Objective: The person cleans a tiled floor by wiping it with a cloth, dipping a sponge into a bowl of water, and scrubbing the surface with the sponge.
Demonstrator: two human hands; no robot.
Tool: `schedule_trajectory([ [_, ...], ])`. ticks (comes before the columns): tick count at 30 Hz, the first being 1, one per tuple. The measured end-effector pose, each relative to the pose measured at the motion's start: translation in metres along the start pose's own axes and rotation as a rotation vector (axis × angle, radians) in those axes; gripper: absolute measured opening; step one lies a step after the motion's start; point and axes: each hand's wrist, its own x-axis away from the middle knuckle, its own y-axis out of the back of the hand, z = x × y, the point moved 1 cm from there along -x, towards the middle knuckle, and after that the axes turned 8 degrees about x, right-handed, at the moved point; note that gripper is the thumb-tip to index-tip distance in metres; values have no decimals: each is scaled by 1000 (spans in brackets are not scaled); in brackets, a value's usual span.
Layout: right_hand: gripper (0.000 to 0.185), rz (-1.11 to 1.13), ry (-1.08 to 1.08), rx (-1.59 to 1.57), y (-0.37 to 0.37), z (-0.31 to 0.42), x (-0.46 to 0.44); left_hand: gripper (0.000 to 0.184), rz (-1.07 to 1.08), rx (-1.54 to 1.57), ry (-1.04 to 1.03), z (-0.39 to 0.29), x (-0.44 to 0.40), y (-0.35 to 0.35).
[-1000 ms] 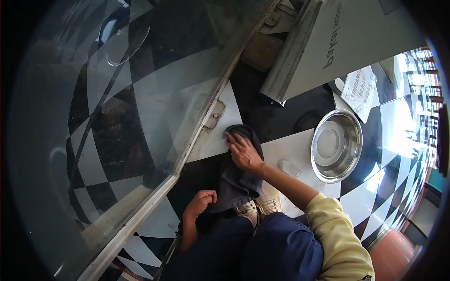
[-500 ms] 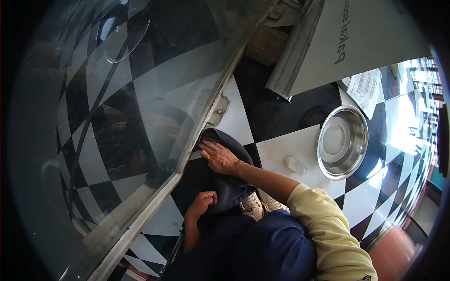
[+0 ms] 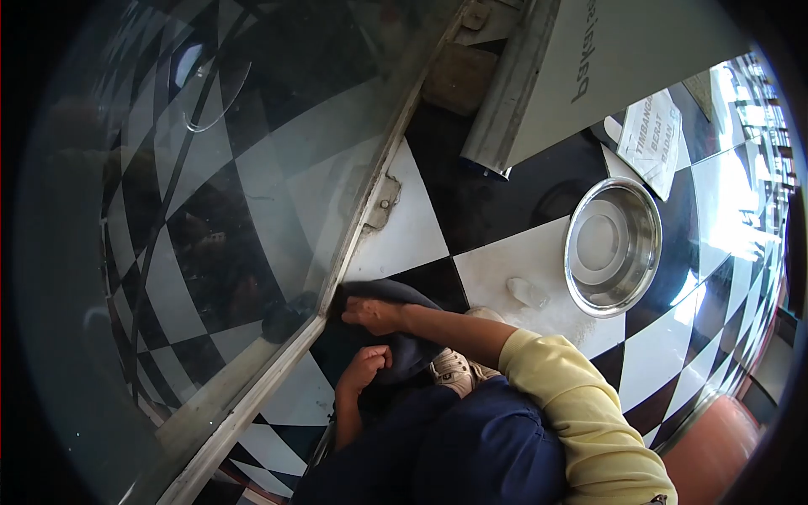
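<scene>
A dark grey cloth (image 3: 410, 295) is bunched on the floor against the bottom frame (image 3: 341, 267) of a large glass panel (image 3: 278, 198). My right hand (image 3: 373, 315) is on the cloth close to that frame, its fingers bent into the fabric. Just nearer to me, my left hand (image 3: 368, 367) is curled into a loose fist beside the cloth, with nothing showing in it. My beige shoes (image 3: 454, 372) stand right by the cloth, which partly hides the floor there.
A shiny metal basin (image 3: 613, 248) sits on the checkered floor to the right. Near it lies a small clear object (image 3: 527, 292) amid whitish smears. Beyond are a lettered sign (image 3: 650, 143), a grey lettered panel (image 3: 589, 76) with a metal edge, and a brick-like block (image 3: 460, 77).
My right hand has slid nearer to me over the cloth, and its outstretched fingers have bent. The cloth's far edge has come nearer too. My left hand stays nearly in place.
</scene>
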Motion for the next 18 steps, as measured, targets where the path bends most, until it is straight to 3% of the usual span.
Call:
schedule_trajectory([
  [1, 27, 55, -9, -49, 3, 4, 0, 10, 0, -6, 1, -4, 0, -2],
  [4, 15, -301, -184, -187, 40, 17, 25, 10, 7, 0, -29, -21, 4, -9],
  [6, 16, -660, -375, 108, 75, 13, 37, 10, 20, 52, -42, -21, 2, -8],
  [8, 22, -637, -473, 236, 103, 1, 38, 10, 47, 130, -34, -14, -1, -5],
  [11, 29, -550, -296, 570, 87, -22, 32, 9, 31, 106, -47, -16, -1, -2],
  [14, 36, -300, -277, 195, 47, -15, 28, 10, 49, 106, -21, -8, 3, 3],
  [15, 33, -268, -174, 322, 40, -4, 26, 10, 50, 95, -15, -5, 4, 5],
  [18, 30, -51, -139, 200, 38, 7, 5, 10, 55, 83, -1, 1, 6, 8],
])
